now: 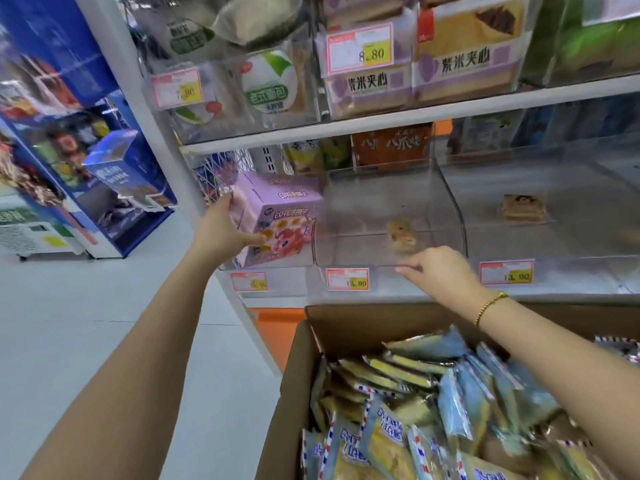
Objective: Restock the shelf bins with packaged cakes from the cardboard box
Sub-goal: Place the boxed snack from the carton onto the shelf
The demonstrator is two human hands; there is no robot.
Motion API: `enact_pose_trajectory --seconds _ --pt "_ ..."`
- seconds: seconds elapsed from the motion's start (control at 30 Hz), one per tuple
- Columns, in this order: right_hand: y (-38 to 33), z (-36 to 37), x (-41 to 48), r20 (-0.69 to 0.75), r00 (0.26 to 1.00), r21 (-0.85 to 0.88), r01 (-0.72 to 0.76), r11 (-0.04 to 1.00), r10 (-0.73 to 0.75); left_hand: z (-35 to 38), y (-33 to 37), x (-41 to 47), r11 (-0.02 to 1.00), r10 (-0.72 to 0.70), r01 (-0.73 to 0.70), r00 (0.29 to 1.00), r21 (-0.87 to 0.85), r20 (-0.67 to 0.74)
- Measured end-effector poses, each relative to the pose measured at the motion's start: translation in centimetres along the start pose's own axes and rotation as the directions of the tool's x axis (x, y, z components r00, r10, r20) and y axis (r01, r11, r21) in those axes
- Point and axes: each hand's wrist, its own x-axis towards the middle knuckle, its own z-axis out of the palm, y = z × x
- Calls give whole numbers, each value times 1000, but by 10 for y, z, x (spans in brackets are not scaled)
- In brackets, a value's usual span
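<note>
An open cardboard box [298, 368] at the lower right is full of blue and yellow packaged cakes [426, 403]. Above it, a clear shelf bin [363, 265] holds a single small cake [401, 235]. My right hand [440, 268] pinches the front lip of that bin. The bin to its right [588, 268] holds one brown packaged cake [524, 207]. My left hand [221, 230] grips the side of a pink biscuit carton [280, 220] standing in the leftmost bin.
Price tags [347, 279] hang along the shelf front. The shelf above [415, 114] carries bins of bread and purple-label cakes. A blue display stand [114, 188] and a white cooler [34, 230] stand on the grey floor to the left.
</note>
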Motion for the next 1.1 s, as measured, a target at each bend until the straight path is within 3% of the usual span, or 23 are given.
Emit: enact_pose_trajectory --seconds 0.2,0.33,0.43,0.53,0.67,0.77,0.9,1.1 --pt "3 4 5 -23 999 -142 30 989 -34 20 -11 48 985 -160 144 970 97 181" --pt "1 14 5 -83 996 -224 5 975 -24 37 -35 84 941 -228 316 857 -122 461" --pt "1 21 6 -110 994 -185 -14 983 -7 65 -50 92 892 -198 387 801 -235 565" --pt "3 26 7 -147 989 -167 -15 986 -10 87 -58 102 883 -187 340 886 -322 424" --pt "4 27 4 -153 988 -137 -24 990 3 100 -58 106 966 -157 197 962 -170 225" --pt "2 26 4 -150 989 -111 -30 993 13 106 -66 103 967 -175 203 969 -154 175" --pt "3 27 2 -129 992 -61 -24 998 16 101 -63 96 952 -259 286 942 -110 212" --pt "14 29 0 25 999 113 43 993 -46 67 -6 47 946 -305 287 945 150 119"
